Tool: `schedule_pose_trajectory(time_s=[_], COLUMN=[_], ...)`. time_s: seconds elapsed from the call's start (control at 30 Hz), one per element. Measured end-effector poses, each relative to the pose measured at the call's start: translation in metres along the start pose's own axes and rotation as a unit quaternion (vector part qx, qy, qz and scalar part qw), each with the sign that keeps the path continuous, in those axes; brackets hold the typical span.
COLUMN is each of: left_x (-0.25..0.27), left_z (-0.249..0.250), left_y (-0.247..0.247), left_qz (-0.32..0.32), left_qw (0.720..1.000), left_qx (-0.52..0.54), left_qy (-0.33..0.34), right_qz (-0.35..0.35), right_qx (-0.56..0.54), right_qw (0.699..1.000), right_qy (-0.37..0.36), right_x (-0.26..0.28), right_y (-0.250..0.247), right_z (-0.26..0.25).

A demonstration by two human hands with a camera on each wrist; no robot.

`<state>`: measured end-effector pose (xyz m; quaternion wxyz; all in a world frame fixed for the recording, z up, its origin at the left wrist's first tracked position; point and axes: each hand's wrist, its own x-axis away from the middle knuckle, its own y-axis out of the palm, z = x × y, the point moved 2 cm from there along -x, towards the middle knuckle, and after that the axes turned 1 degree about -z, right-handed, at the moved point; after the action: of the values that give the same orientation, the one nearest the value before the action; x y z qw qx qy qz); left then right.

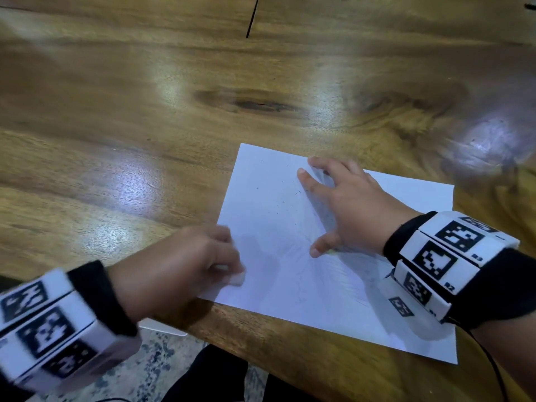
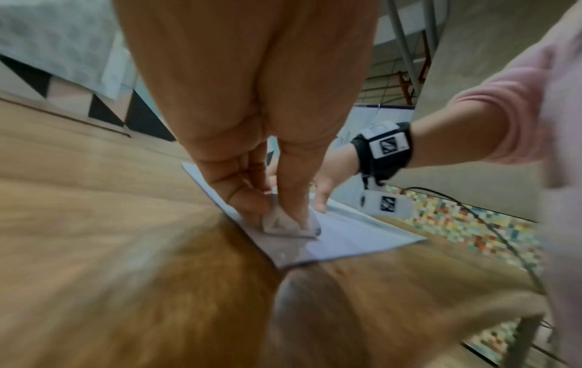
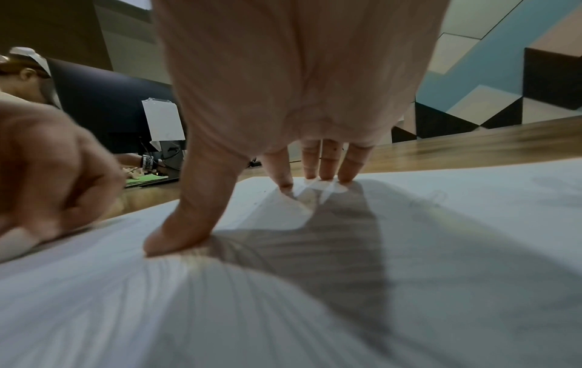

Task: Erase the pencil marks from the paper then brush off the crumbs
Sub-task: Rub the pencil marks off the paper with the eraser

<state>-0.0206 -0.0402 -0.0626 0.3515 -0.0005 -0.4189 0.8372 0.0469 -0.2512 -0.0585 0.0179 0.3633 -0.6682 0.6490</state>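
Observation:
A white sheet of paper (image 1: 290, 271) lies near the front edge of the wooden table (image 1: 145, 126). Faint pencil lines and dark eraser crumbs (image 1: 282, 201) show on its upper part. My left hand (image 1: 185, 265) pinches a white eraser (image 1: 236, 278) at the sheet's left edge; the left wrist view shows the eraser (image 2: 283, 222) between thumb and fingers, pressed on the paper (image 2: 352, 236). My right hand (image 1: 345, 204) lies spread on the sheet, fingers straight, pressing it down. In the right wrist view the fingertips (image 3: 285, 185) and thumb touch the paper (image 3: 440, 249).
The table's front edge (image 1: 290, 358) runs just below the sheet, with a patterned rug (image 1: 156, 367) beneath. A dark crack (image 1: 252, 18) marks the tabletop at the far side. Another person works at a desk with a monitor (image 3: 104, 104) in the background.

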Motion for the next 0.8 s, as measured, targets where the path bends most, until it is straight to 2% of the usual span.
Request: schedule_pose_trajectory(time_s=[0.07, 0.1, 0.2, 0.27, 0.33, 0.47, 0.5, 0.7, 0.8], left_x=[0.01, 0.008, -0.014, -0.021, -0.012, 0.016, 0.016, -0.017, -0.007], left_z=[0.0, -0.001, -0.004, -0.005, -0.005, -0.006, -0.006, -0.004, -0.007], left_y=[0.001, -0.002, -0.015, -0.014, -0.006, 0.005, 0.003, -0.013, -0.005], left_qz=[-0.024, -0.016, 0.066, 0.095, 0.089, 0.011, 0.009, 0.089, 0.069], left_qw=[1.0, 1.0, 0.997, 0.995, 0.996, 1.0, 1.0, 0.996, 0.998], left_qx=[0.004, 0.006, -0.032, -0.038, -0.029, 0.01, 0.012, -0.021, -0.004], left_qy=[-0.006, -0.007, -0.008, -0.019, -0.013, -0.022, -0.027, -0.019, -0.004], right_qz=[0.001, 0.0, -0.003, -0.003, -0.002, -0.001, 0.0, 0.002, -0.002], right_qx=[-0.004, -0.005, -0.005, -0.005, -0.01, -0.014, -0.015, -0.012, -0.011], right_qw=[1.0, 1.0, 1.0, 1.0, 1.0, 1.0, 1.0, 1.0, 1.0], right_qy=[0.0, 0.0, 0.003, 0.003, 0.003, 0.001, -0.001, -0.004, -0.002], right_x=[0.001, 0.001, 0.001, 0.001, 0.001, 0.001, 0.001, 0.002, 0.001], right_y=[0.0, -0.001, -0.001, -0.001, -0.001, -0.001, -0.001, -0.001, -0.001], right_z=[0.0, 0.0, -0.001, -0.002, -0.002, -0.001, -0.001, -0.001, -0.001])
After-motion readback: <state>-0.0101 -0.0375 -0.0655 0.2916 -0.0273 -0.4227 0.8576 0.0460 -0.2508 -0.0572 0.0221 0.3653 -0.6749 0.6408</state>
